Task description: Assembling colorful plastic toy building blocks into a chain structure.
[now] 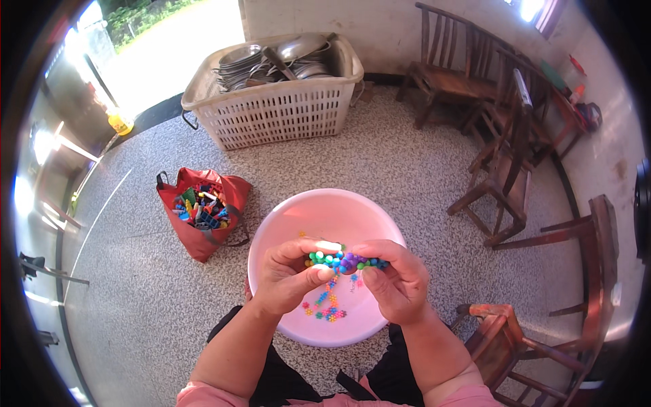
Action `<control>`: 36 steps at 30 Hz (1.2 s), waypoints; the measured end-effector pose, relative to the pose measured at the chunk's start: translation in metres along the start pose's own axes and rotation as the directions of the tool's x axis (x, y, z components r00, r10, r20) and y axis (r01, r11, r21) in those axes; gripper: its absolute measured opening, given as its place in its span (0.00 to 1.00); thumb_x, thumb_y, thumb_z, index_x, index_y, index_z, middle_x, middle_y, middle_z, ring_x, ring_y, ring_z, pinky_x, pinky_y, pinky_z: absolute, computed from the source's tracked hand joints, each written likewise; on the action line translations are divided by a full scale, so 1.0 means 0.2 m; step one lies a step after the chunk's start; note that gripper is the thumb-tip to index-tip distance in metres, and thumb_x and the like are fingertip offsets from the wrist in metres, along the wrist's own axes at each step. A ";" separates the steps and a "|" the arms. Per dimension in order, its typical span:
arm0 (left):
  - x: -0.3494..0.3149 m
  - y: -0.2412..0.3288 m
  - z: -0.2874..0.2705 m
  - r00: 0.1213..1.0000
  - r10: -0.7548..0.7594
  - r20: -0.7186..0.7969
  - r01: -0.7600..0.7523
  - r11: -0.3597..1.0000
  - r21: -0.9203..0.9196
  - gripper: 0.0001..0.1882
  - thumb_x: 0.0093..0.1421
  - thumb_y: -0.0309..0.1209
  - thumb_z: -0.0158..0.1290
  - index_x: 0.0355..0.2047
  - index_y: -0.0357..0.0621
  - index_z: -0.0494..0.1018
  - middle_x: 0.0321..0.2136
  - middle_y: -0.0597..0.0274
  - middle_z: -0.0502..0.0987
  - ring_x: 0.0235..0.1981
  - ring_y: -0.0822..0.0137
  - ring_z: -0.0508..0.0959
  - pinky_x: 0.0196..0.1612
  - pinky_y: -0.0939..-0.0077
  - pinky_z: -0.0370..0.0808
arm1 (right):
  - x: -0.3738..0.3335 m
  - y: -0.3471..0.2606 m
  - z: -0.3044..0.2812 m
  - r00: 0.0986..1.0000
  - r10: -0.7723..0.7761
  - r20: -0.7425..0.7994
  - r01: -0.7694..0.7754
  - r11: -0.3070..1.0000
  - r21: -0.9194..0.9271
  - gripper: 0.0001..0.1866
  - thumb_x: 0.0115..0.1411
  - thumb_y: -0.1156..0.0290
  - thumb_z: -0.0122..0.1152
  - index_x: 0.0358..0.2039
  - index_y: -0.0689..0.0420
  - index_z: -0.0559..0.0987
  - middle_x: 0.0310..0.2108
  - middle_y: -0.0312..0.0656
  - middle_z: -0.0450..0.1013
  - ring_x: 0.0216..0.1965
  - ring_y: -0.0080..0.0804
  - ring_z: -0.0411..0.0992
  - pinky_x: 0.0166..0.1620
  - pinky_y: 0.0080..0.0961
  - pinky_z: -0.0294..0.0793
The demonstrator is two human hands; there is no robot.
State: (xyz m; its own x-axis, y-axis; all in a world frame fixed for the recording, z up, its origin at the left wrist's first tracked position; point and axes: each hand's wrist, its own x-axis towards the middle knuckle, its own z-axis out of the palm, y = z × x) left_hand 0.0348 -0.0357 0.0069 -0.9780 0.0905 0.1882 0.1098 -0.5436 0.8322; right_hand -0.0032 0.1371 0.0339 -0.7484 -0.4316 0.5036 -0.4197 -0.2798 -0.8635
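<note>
Above a pink plastic basin (319, 217), both my hands hold a string of small plastic flower-shaped pieces (344, 261) in blue, purple, green and white. My left hand (295, 271) pinches its left end between thumb and fingers. The right end is pinched by my right hand (397, 278) in the same way. More flower-shaped pieces (329, 313) in yellow, pink, blue and orange lie on the basin's bottom, some joined in a line. My fingers hide parts of the string, so how its pieces join is unclear.
Left of the basin stands a red bag (196, 234) full of colourful toy pieces. A white slatted basket (285, 112) of metal pots and lids sits farther back. Wooden chairs (447, 78) line the right side, and one chair (491, 325) is close to my right arm.
</note>
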 end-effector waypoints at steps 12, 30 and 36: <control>0.00 0.03 0.00 0.994 0.021 -0.108 -0.006 0.991 0.134 0.12 0.49 0.21 0.57 0.36 0.35 0.74 0.35 0.59 0.74 0.38 0.70 0.74 0.42 0.78 0.71 | -0.02 0.03 0.02 0.918 0.395 -0.016 -0.374 0.880 0.293 0.12 0.53 0.81 0.56 0.39 0.63 0.71 0.35 0.38 0.70 0.36 0.19 0.68 0.40 0.16 0.69; 0.04 -0.04 0.01 0.983 -0.083 -0.161 0.091 0.995 0.039 0.11 0.51 0.23 0.56 0.37 0.36 0.74 0.30 0.62 0.75 0.31 0.73 0.75 0.34 0.82 0.72 | -0.01 0.08 0.02 0.915 0.401 -0.041 -0.378 0.890 0.257 0.10 0.55 0.77 0.55 0.39 0.63 0.73 0.35 0.37 0.71 0.33 0.17 0.68 0.35 0.13 0.68; 0.10 0.01 -0.12 0.804 -0.380 -0.457 0.164 0.881 -0.444 0.12 0.60 0.35 0.46 0.39 0.39 0.67 0.28 0.61 0.71 0.26 0.70 0.71 0.29 0.75 0.72 | 0.02 0.30 -0.11 0.733 0.628 -0.261 -0.576 0.778 0.252 0.11 0.59 0.69 0.50 0.39 0.59 0.72 0.34 0.36 0.70 0.34 0.22 0.70 0.38 0.19 0.70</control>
State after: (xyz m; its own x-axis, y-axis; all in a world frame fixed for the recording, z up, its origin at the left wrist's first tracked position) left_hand 0.0112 -0.0552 -0.0009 -0.9095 -0.1019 -0.4030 -0.1422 -0.8347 0.5321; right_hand -0.0419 0.1376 -0.0163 -0.9464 -0.2681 -0.1800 0.2340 -0.1853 -0.9544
